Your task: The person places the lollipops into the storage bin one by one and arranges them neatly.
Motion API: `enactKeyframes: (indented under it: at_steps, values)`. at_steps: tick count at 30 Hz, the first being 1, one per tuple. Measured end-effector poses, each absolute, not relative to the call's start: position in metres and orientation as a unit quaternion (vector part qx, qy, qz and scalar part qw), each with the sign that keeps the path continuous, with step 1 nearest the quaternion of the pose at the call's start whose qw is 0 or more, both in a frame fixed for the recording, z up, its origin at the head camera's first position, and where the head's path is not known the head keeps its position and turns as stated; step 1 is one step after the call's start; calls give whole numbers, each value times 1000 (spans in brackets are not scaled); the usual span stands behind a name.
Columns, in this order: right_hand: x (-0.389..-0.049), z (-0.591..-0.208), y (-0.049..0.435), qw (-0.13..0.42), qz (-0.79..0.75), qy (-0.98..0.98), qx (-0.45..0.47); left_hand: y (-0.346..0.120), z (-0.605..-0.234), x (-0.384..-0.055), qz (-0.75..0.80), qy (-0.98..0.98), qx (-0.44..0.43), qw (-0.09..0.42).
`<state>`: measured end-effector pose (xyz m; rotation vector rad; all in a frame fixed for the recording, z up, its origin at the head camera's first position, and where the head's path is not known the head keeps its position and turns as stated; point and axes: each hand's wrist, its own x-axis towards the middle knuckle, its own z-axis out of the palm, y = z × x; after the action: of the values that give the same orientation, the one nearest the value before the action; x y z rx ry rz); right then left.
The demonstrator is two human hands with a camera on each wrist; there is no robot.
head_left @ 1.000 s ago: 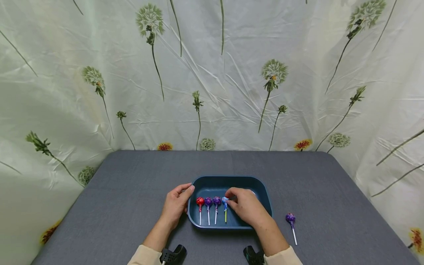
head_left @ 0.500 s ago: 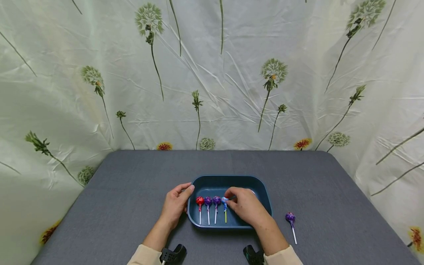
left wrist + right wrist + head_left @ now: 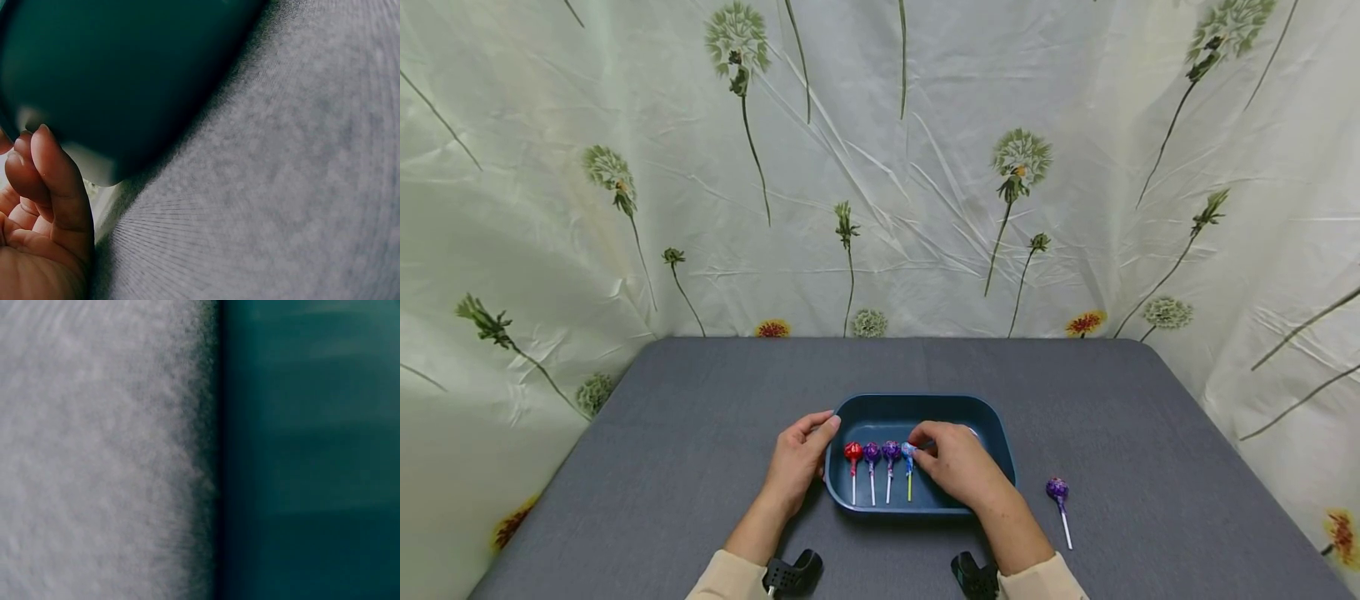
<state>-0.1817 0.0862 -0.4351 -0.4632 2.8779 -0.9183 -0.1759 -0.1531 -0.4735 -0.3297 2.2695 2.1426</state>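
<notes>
A dark blue tray (image 3: 925, 512) lies on the table in the head view. My left hand (image 3: 797, 458) grips its left rim; the left wrist view shows the thumb and fingers (image 3: 53, 175) at the tray's edge. Inside, a red lollipop (image 3: 853, 452), a purple lollipop (image 3: 871, 453) and a second purple lollipop (image 3: 891, 452) lie in a row, sticks toward me. At the row's right end my right hand (image 3: 958, 462) pinches the head of a blue lollipop (image 3: 908, 452) with a yellow stick. The right wrist view shows only tray wall and cloth, with no hand.
Another purple lollipop (image 3: 1057, 490) lies on the grey tablecloth (image 3: 1120, 433) to the right of the tray. Something pale (image 3: 973, 432) shows in the tray behind my right hand, mostly hidden. A flowered curtain (image 3: 925, 183) hangs behind the table.
Both hands keep their places on the tray and the blue lollipop. The blue lollipop's stick has shifted very slightly left; otherwise only the head view tilts a little.
</notes>
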Motion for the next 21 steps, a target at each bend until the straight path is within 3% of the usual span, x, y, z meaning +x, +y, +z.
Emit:
enactKeyframes:
  at_steps: [12, 21]
  values:
    - [-181, -431, 88, 41, -304, 941, -142, -153, -473, -175, 681, 724, -109, 3]
    - [-179, -422, 97, -29, -332, 933, -134, -153, -472, -175, 685, 720, -107, 6]
